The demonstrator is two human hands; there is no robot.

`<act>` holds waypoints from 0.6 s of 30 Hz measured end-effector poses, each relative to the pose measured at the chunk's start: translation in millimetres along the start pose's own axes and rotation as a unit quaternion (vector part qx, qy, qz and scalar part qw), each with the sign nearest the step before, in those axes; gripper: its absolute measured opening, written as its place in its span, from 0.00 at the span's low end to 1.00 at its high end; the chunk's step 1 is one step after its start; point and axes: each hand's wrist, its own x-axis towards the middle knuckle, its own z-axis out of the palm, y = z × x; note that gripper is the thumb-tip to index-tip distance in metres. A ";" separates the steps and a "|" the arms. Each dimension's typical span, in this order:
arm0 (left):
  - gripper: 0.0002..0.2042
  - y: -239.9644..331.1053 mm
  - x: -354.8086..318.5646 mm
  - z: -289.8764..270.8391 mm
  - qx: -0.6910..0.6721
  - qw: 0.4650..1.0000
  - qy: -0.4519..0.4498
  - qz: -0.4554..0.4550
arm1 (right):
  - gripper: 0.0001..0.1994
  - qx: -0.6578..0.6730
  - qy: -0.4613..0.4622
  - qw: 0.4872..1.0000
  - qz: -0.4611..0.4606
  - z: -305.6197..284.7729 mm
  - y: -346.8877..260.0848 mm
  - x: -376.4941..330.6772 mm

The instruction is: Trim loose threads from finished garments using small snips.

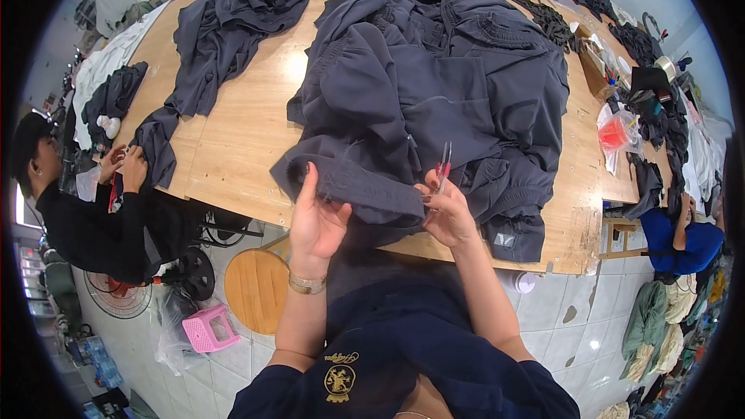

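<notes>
Band, mid-frame; our right hand holds red snips and pinches its end; our left hand sits loosely cupped against it; if it goes slack, we could nick it

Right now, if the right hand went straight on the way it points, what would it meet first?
Most likely the dark grey garment pile on the table: the right hand, holding red-handled snips, points away from the person toward it. Depth is hard to judge from this one view.
</notes>
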 end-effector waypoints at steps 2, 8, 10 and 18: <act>0.15 -8.6 0.2 2.5 0.014 1.000 0.009 0.009 | 0.12 -0.209 0.087 0.973 -0.052 -5.9 9.2 8.6; 0.15 -29.2 -4.0 7.8 0.092 0.993 0.026 0.073 | 0.10 -0.508 0.155 0.800 -0.278 21.3 14.1 10.7; 0.15 -36.9 -4.3 14.4 0.107 0.991 0.020 0.072 | 0.11 -0.475 0.135 0.829 -0.261 36.0 11.1 8.3; 0.14 -63.0 -8.7 14.3 0.142 0.983 -0.042 0.110 | 0.10 -0.619 0.106 0.745 -0.224 56.4 13.3 6.0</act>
